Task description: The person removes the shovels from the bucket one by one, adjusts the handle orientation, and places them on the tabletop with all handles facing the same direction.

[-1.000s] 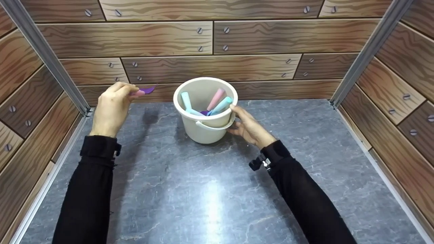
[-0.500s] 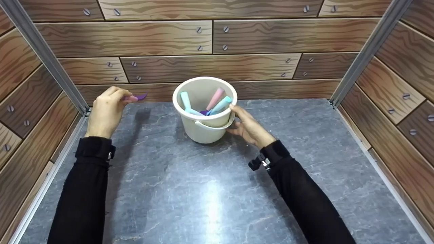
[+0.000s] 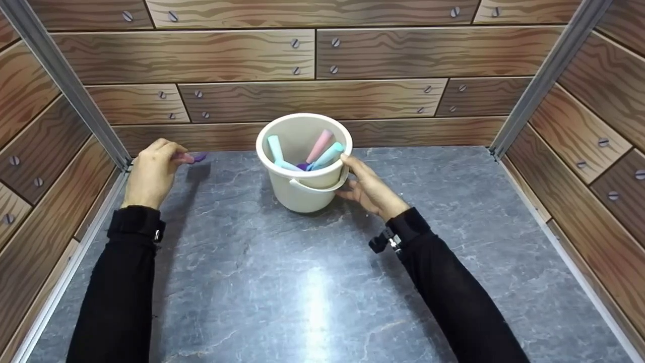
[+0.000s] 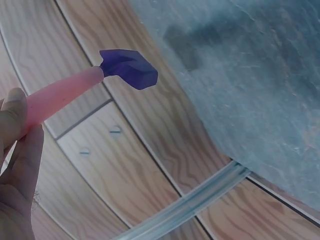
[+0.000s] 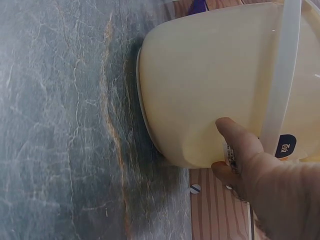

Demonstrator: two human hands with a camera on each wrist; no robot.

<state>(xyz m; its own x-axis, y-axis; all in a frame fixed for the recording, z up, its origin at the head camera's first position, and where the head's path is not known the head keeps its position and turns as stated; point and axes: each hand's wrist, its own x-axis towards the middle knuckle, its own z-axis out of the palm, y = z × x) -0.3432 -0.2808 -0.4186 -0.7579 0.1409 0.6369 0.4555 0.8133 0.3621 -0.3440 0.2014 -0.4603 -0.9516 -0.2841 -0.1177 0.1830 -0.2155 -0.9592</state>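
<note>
My left hand pinches a toy shovel by the end of its pink handle. The shovel's purple blade points away from the fingers, above the floor at the left. A cream bucket stands upright near the back wall. Its right side is held by my right hand, with the thumb at the rim and the fingers against the outer wall below. Inside the bucket lean turquoise handles and a pink handle; the parts at the bottom are mostly hidden by the rim.
The bucket's white carrying handle hangs down at its front. Wood-patterned walls enclose the grey marbled floor at the back and both sides. Metal corner posts rise at the back corners.
My left hand has moved left and downward with the toy shovel, away from the bucket and closer to the floor. The right hand and the bucket have stayed put.
</note>
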